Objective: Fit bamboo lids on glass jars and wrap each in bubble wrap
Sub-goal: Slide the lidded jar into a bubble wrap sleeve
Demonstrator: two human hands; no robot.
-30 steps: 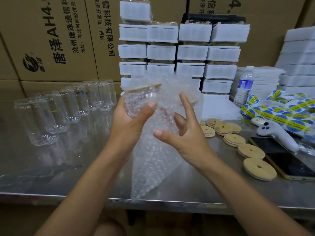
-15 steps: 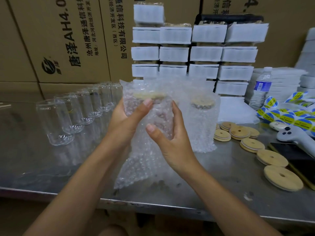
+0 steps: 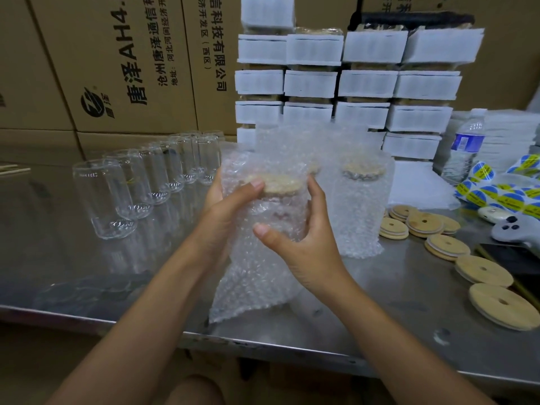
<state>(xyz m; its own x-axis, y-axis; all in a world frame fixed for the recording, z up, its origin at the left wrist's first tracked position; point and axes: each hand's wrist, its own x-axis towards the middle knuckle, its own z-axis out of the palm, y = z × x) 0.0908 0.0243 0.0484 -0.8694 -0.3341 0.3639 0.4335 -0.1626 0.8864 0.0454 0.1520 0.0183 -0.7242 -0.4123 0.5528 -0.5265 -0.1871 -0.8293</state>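
- L hand (image 3: 225,209) & R hand (image 3: 304,247) both gripping jar (image 3: 277,217) thru bubble wrap (image 3: 251,276), center frame, over desk (image 3: 394,317).
- L thumb lying across bamboo lid (image 3: 277,184); R fingers curling round jar's right side.
- Forearms reaching in from bottom of frame.
- Wrap tail trailing down onto desk.
- Wrapped jar (image 3: 362,209) standing just right; empty jars (image 3: 117,197) center-left; loose lids (image 3: 482,270) lower right.

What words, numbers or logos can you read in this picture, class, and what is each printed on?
"唐泽AH4." on the left cardboard box, cut off at the top edge, beside a round logo.
"沧州唐泽通信" on the same box, in smaller print.
"科技有限公司" on the next cardboard box.
"(西区)" on that box too.
Too blurred or small to read: the water bottle label, the yellow and blue stickers, the mark on the nearest glass jar.
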